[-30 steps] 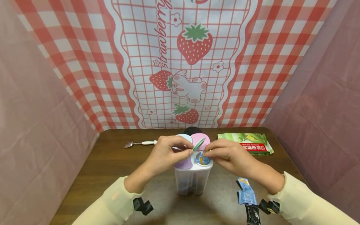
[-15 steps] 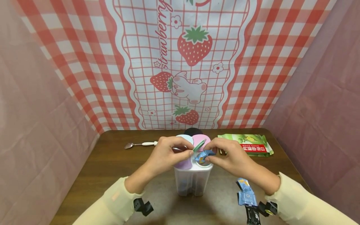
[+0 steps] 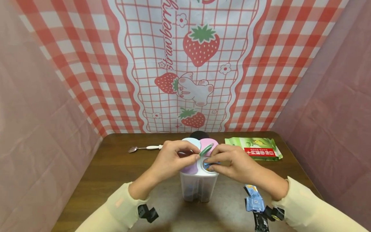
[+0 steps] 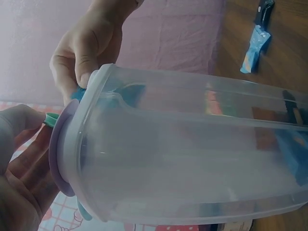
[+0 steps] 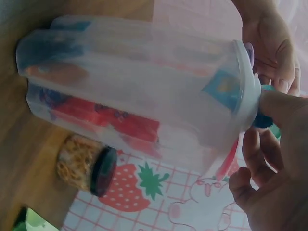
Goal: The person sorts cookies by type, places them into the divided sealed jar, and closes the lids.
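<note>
A clear plastic storage container [image 3: 198, 188] with a white top stands upright on the table, its round lids coloured purple [image 3: 189, 169], pale blue and pink [image 3: 209, 141]. With thumb and fingers my left hand [image 3: 175, 158] pinches the green lid [image 3: 206, 149], tilted up off its round opening. My right hand [image 3: 237, 162] pinches a small blue packet [image 3: 207, 166] at that opening. Through the wall in the right wrist view, part of the blue packet [image 5: 224, 89] shows inside, below the rim. Red and blue packets [image 5: 115, 118] lie lower in the compartments.
Blue packets [image 3: 255, 204] and a black packet [image 3: 261, 221] lie near my right wrist. A green food bag [image 3: 258, 149] is at the back right. A white-handled fork [image 3: 145, 148] lies left. Behind the container stands a black-lidded jar [image 5: 79, 163] of ring-shaped snacks.
The blue packet, lying across the opening and then bunched up above it, has gone down partly into it under my right fingers. My left hand keeps the green lid raised.
</note>
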`<state>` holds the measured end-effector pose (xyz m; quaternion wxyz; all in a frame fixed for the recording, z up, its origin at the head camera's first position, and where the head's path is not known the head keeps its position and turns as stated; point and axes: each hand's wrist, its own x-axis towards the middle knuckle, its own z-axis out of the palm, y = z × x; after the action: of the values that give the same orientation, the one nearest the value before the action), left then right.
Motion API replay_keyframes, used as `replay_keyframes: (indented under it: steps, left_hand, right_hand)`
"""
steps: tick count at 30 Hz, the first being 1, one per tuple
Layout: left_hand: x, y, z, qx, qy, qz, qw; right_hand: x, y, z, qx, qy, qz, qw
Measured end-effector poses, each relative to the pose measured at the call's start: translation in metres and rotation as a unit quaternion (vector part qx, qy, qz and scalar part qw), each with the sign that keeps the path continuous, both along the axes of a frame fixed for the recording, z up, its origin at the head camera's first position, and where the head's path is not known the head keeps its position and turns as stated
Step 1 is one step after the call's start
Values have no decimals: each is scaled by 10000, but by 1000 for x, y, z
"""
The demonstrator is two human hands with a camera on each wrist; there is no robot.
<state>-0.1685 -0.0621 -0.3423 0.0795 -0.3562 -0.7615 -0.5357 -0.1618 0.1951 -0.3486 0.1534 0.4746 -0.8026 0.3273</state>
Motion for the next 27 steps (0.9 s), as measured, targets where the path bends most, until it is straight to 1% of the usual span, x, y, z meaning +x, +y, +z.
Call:
replay_keyframes:
  steps: [3,6,10,14,15,17,21,24,27]
  left_hand:
    - [0,0,0,-14,6,40,10000]
    - [0,-1,0,-25,3,49,10000]
    - [-1,0,0,-23,1,54,10000]
    - [-1,0,-1,-2,-20,39,10000]
    - [-1,0,-1,1,-27,37,10000]
    - [-1,0,-1,8,-40,32,10000]
    - [-1,0,-1,5,-59,62,10000]
    - [-1,0,-1,8,-69,83,9999]
    - [0,0,0,10,-52,82,10000]
  right_hand:
    - [0,1,-1,-13,-38,-165,9999]
    - [1,4,-4,-48,-32,-242,9997]
    - [1,6,-7,52,124,-236,9996]
    - [2,10,-8,7,111,-179,9998]
    - [3,12,-7,-27,39,-166,9999]
    - [4,18,-6,-90,-243,-227,9994]
    - [5,36,-5,-143,-740,-637,9951]
    - [3,54,-11,-157,-747,-953,9925]
    - [3,72,-21,-165,-699,-1198,9902]
